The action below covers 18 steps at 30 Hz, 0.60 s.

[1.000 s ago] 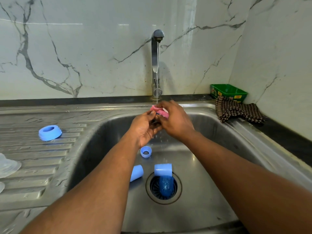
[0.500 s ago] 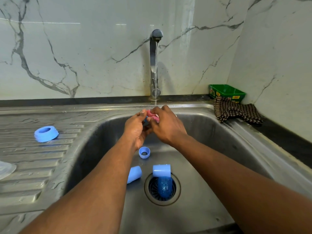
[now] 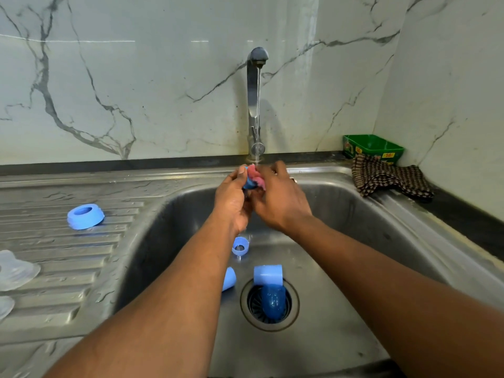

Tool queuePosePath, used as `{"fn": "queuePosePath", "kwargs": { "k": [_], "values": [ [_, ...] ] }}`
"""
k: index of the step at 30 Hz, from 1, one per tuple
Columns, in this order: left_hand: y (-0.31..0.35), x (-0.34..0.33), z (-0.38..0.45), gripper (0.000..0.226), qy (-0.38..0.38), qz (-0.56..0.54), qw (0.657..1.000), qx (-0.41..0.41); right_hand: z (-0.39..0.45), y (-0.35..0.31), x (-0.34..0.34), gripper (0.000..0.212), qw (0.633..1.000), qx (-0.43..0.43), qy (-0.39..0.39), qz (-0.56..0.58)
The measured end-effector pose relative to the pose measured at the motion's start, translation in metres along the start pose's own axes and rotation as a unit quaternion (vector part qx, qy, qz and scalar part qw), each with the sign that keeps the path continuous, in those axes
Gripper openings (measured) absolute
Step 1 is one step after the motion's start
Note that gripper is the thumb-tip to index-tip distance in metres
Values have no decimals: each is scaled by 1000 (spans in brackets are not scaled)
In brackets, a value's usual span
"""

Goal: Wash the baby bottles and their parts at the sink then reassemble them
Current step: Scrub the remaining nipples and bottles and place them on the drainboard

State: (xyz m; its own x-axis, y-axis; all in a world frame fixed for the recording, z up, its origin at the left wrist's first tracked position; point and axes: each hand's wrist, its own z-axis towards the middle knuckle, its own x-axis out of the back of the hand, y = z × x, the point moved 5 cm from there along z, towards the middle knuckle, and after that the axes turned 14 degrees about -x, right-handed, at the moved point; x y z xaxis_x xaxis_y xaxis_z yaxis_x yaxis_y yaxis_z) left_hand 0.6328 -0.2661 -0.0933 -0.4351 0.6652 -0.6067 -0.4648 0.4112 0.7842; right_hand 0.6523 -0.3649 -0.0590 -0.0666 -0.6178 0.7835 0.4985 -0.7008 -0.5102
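Both hands meet under the running tap (image 3: 256,105) at the back of the sink (image 3: 341,268). My left hand (image 3: 231,197) grips a small blue bottle part (image 3: 248,184), mostly hidden by the fingers. My right hand (image 3: 278,197) holds a pink sponge (image 3: 257,177) against that part. On the sink floor lie a small blue ring (image 3: 240,246), a blue cap (image 3: 229,279) partly behind my left forearm, and a blue bottle (image 3: 270,290) lying over the drain. A blue collar ring (image 3: 85,216) sits on the drainboard.
Clear silicone teats (image 3: 15,271) lie at the drainboard's left edge. A green box (image 3: 373,148) and a checked cloth (image 3: 390,178) sit at the back right corner by the marble wall.
The water stream is running onto my hands again. Both hands have shifted slightly under the tap, and more of the blue part shows between the fingers.
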Motion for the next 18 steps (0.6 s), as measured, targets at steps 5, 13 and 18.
{"fn": "queuePosePath", "kwargs": {
  "k": [5, 13, 18],
  "values": [
    [11, -1, 2, 10, 12, -21, 1000, -15, 1, -4, 7, 30, 999, -6, 18, 30],
    [-3, -8, 5, 33, 0, 16, 1000, -26, 24, 31, 32, 23, 964, -95, 78, 237],
    [-4, -4, 7, 59, 5, -10, 1000, -28, 22, 14, 20, 31, 970, 3, 11, 244]
  ]
}}
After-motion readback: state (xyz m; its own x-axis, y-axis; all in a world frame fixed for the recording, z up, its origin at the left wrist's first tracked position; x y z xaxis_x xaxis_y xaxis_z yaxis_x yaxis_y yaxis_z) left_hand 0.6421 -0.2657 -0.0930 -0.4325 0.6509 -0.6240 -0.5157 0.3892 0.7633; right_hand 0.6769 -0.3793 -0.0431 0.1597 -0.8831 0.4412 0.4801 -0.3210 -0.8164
